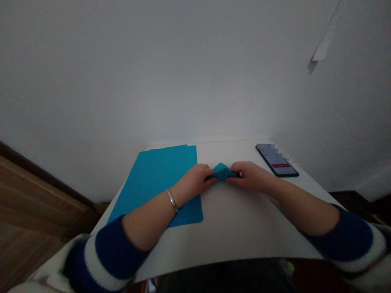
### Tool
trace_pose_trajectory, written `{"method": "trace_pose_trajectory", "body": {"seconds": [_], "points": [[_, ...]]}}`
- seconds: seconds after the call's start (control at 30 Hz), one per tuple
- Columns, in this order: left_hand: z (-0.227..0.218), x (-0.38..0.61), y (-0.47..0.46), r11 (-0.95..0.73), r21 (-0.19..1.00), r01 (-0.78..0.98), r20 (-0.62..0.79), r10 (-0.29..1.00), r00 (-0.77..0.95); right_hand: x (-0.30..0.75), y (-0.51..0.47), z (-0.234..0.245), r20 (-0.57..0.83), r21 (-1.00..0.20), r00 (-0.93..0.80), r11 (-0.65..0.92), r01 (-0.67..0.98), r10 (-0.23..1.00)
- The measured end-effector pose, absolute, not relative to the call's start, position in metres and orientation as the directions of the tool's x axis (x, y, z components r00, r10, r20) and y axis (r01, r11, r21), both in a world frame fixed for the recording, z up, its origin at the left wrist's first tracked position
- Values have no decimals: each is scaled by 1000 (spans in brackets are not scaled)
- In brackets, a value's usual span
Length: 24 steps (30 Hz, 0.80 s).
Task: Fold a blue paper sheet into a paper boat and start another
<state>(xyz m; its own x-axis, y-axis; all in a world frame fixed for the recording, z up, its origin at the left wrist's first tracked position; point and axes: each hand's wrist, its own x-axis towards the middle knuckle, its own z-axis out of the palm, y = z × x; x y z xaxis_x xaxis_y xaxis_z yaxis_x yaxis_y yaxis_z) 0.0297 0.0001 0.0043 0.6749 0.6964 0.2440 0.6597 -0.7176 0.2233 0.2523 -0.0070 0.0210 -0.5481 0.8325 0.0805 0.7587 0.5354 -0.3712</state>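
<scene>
Between my two hands is a small piece of folded blue paper [223, 172], its top rising to a point and creases showing on its front. My left hand [200, 179] pinches its left end between thumb and fingers. At the right end, my right hand [246, 175] grips it the same way. The fingers cover both ends of the paper. Under my left forearm lie blue paper sheets [161, 171], stacked with their edges slightly out of line.
A phone [277, 160] with a lit screen lies at the right on the white table [232, 232]. Behind the table stands a pale wall [195, 81]. Brown wood [36, 215] is at the left. A white strip [325, 40] hangs on the wall, upper right.
</scene>
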Motion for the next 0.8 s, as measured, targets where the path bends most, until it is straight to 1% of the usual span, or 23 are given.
{"method": "trace_pose_trajectory", "body": {"seconds": [0.1, 0.27, 0.33, 0.43, 0.53, 0.63, 0.8], "points": [[8, 32, 1, -658, 226, 719, 219, 753, 620, 249, -8, 18, 85, -358, -493, 489, 796, 866], [10, 33, 1, -517, 217, 828, 201, 853, 481, 254, -2, 12, 20, -381, -393, 370, 847, 919], [12, 32, 0, -447, 199, 872, 172, 892, 418, 254, -1, 12, 17, -361, -387, 367, 857, 922], [16, 32, -2, -367, 159, 917, 108, 929, 353, 255, -1, 11, 58, -299, -373, 372, 879, 926], [19, 32, -3, -367, 146, 919, 86, 930, 358, 255, -2, 10, 78, -284, -342, 349, 893, 937], [18, 33, -3, -379, 111, 919, 78, 925, 372, 256, -2, 9, 98, -321, -334, 347, 881, 937], [11, 34, -2, -456, -93, 885, 136, 875, 465, 256, 0, 7, 88, -357, -330, 339, 870, 940]]}}
